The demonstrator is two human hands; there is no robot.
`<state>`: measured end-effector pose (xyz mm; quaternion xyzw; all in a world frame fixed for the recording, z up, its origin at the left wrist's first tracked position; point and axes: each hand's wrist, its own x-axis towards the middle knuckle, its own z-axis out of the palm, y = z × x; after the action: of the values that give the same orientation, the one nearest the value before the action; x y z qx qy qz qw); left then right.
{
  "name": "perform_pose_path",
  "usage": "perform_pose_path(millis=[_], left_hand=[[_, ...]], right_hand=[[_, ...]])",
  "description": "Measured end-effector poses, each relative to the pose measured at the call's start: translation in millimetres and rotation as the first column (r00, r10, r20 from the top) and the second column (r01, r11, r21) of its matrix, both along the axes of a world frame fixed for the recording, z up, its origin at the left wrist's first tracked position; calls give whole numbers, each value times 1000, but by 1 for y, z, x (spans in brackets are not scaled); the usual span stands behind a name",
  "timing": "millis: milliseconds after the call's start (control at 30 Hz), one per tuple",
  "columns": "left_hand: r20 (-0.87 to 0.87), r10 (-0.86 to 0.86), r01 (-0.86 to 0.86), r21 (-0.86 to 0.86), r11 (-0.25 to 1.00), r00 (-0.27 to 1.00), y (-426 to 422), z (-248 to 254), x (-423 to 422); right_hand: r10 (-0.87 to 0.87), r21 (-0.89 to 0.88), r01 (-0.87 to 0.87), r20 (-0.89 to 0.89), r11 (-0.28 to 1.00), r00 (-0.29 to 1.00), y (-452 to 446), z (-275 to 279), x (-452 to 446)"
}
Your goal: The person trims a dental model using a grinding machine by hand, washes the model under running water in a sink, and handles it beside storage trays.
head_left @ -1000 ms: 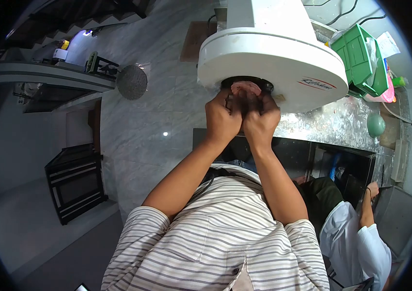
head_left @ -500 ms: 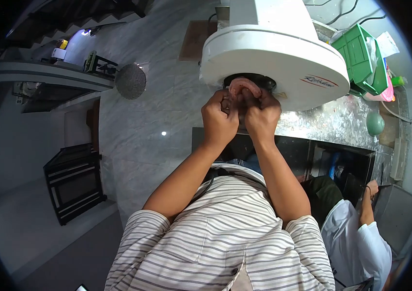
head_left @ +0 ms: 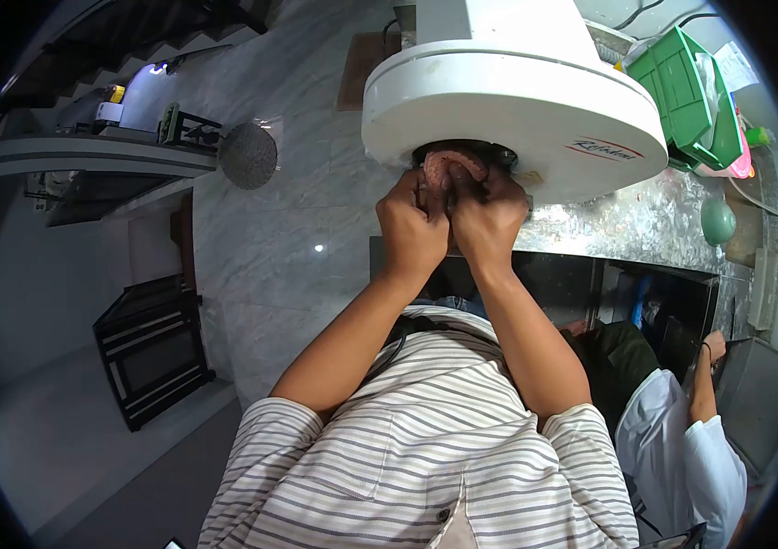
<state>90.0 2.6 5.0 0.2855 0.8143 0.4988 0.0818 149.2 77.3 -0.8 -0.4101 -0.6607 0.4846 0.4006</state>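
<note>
Fingers [head_left: 467, 188] of your left hand [head_left: 413, 220] and right hand [head_left: 488, 222] clamp the curved pink piece [head_left: 456, 162] by the dark opening [head_left: 500, 156] of the white machine [head_left: 508, 91]; squeeze softly, stay steady.

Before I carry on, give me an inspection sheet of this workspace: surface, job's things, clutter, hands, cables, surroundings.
Surface: mottled grey counter, glare on it, partly hidden by the machine.
Job's things: pink curved piece at the dark opening of the white machine.
Clutter: green bin and rounded green object, both to the right, apart from the hands.
Hands: left hand and right hand both grip the piece; some fingertips are in shadow.
Cables: dark cables near the green bin, away from both hands.
Surroundings: co-worker in white at lower right; round grey object on the left.
</note>
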Motion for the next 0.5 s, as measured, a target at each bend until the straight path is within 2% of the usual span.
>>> perform_pose_path(millis=[100, 167, 233, 367, 500], left_hand=[[43, 8, -8, -4, 1000, 999, 0, -1, 0], [52, 5, -8, 66, 998, 999, 1, -3, 1], [61, 3, -7, 62, 998, 998, 2, -4, 0], [78, 25, -26, 14, 1000, 997, 2, 2, 2], [57, 17, -19, 39, 999, 998, 3, -4, 1]], right_hand=[[1, -35, 0, 32, 999, 999, -2, 3, 2], [-3, -52, 4, 27, 999, 1000, -3, 5, 1], [-20, -34, 19, -23, 999, 1000, -3, 3, 1], [-34, 14, 33, 15, 999, 999, -1, -9, 2], [-24, -129, 29, 37, 991, 999, -5, 2, 4]])
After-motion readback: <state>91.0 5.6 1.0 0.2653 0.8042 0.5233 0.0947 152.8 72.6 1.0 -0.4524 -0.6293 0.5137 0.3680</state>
